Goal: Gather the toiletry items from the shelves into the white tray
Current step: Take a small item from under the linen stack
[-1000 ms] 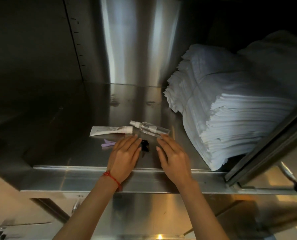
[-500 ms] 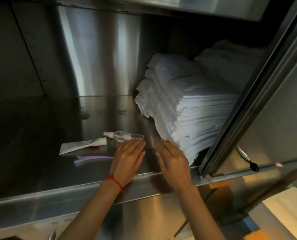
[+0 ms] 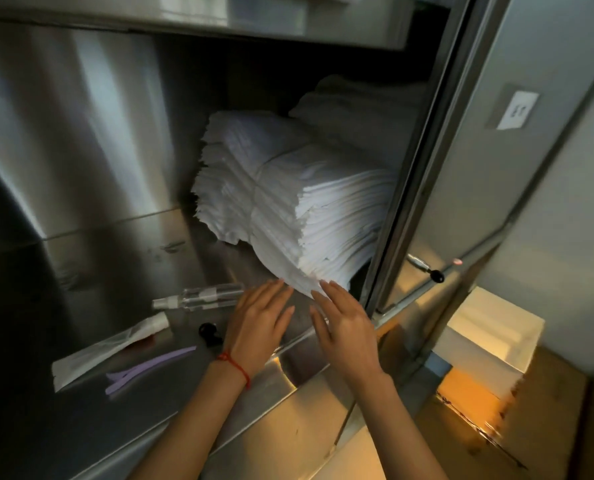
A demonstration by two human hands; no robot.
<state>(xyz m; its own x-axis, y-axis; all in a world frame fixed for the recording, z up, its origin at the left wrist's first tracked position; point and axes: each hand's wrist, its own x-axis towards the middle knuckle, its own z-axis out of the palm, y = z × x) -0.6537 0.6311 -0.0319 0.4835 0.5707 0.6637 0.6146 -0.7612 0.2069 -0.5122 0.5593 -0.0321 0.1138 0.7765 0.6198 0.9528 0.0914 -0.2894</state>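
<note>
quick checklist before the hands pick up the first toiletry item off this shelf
1. Left hand free: ok, fingers straight, holding nothing.
2. Right hand free: ok, open, fingertips at the lower edge of the white stack.
3. Items within reach: ok, spray bottle, white tube, purple clip and small black item lie on the steel shelf left of the hands.
4. Items unobstructed: ok, each lies apart, nothing on top.
5. White tray located: cannot tell, no tray clearly in view.
6. Bottle capped: cannot tell, too blurred.
</note>
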